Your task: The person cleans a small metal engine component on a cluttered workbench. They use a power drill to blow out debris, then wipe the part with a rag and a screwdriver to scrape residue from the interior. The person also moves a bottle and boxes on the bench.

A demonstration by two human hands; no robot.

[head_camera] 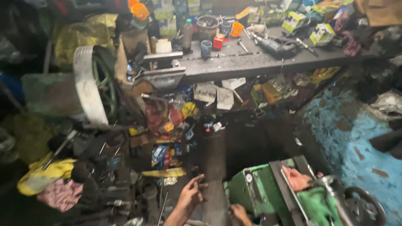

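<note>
Both my hands were low at the frame's bottom: my left hand [192,193] hovered with fingers spread loosely, holding nothing, over the cluttered floor [167,167]; my right hand [239,212] rested against the green machine [255,192], though whether it gripped I couldn't tell. Beyond stood the littered worktop [251,62].

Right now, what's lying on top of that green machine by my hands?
On the green machine lie a pink rag and a green cloth. The cloths hide the surface beneath. The right hand touches the machine's lower edge.
</note>
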